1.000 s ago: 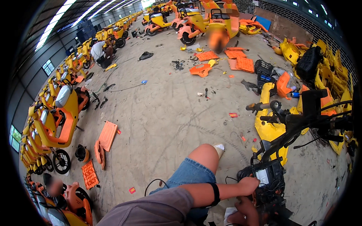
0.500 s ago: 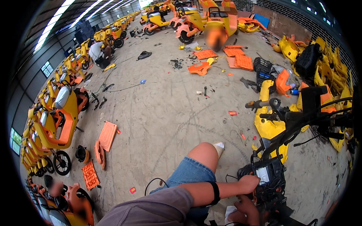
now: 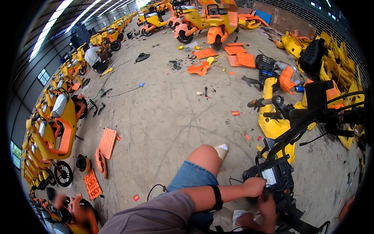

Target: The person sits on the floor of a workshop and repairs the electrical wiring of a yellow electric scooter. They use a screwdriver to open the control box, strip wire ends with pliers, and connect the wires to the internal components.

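Note:
At the lower right, a stripped scooter frame [image 3: 290,212] stands with dark cables and parts bared. My left hand [image 3: 254,187] is closed in a fist against it, just below a black box with a white label [image 3: 269,176]. What its fingers hold is hidden. My right hand [image 3: 267,206] comes up from below, close beside the left, with its fingers bent together at a dark part among the cables. Whatever it grips is too small and shaded to name. The bare handlebar [image 3: 277,102] with hanging black cables rises beyond both hands.
A yellow body panel [image 3: 269,121] lies beyond the frame, with a heap of yellow panels [image 3: 341,70] at far right. Orange panels [image 3: 245,60] lie farther off. Yellow scooters [image 3: 58,124] line the left side, where a person [image 3: 93,56] crouches. A helmet [image 3: 82,163] rests nearby.
My right hand has moved up and right, closer to my left hand, and its fingers have drawn together. My left hand stays closed at the frame. The whole view has shifted slightly.

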Demonstrator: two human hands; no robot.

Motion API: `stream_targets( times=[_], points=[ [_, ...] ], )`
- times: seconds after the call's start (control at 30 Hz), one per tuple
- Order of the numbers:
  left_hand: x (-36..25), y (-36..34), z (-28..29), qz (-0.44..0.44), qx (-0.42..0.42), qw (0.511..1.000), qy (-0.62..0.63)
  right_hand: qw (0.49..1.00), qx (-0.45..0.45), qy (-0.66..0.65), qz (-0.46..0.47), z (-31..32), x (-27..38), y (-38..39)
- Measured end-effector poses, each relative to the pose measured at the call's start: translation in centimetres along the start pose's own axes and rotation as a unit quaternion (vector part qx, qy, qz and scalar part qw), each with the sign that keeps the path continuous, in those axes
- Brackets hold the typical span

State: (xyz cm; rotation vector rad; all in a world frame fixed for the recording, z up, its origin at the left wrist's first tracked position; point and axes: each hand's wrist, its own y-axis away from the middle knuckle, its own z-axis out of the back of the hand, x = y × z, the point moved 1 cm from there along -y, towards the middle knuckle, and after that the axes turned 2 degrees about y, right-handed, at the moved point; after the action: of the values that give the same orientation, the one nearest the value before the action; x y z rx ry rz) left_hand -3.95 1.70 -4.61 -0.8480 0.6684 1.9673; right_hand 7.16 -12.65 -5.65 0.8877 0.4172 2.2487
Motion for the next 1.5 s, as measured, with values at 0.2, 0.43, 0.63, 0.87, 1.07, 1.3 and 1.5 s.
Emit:
stream_targets(
  times=[0.2, 0.43, 0.63, 0.87, 1.07, 1.3, 1.5],
  points=[
    [-0.9, 0.5, 0.2, 0.018, 0.049, 0.998, 0.041, 0.891, -0.098, -0.433, -0.092, 0.9, 0.7, 0.2],
    [-1.9, 1.0, -1.2, 0.005, 0.108, 0.992, 0.064, 0.764, 0.092, -0.638, -0.025, -1.5, -0.3, -1.1],
    [-2.2, 3.1, -5.4, -0.05, 0.033, 0.997, -0.058, 0.729, 0.084, -0.678, -0.024, -0.6, 1.8, -0.6],
    [-1.9, 3.0, -5.4, -0.124, 0.01, 0.988, -0.087, 0.709, 0.121, -0.693, -0.05, -1.6, -0.3, -1.7],
    [-2.6, 2.6, -3.5, -0.084, 0.04, 0.995, -0.033, 0.707, 0.097, -0.699, -0.041, -1.1, 0.5, -1.5],
    [-2.6, 3.4, -4.1, -0.146, 0.101, 0.982, -0.057, 0.643, -0.005, -0.749, -0.157, -1.0, -2.7, -3.0],
    [-3.2, 3.3, -4.1, -0.106, 0.124, 0.986, -0.04, 0.593, -0.019, -0.772, -0.228, -0.7, -4.3, -4.2]
  ],
)
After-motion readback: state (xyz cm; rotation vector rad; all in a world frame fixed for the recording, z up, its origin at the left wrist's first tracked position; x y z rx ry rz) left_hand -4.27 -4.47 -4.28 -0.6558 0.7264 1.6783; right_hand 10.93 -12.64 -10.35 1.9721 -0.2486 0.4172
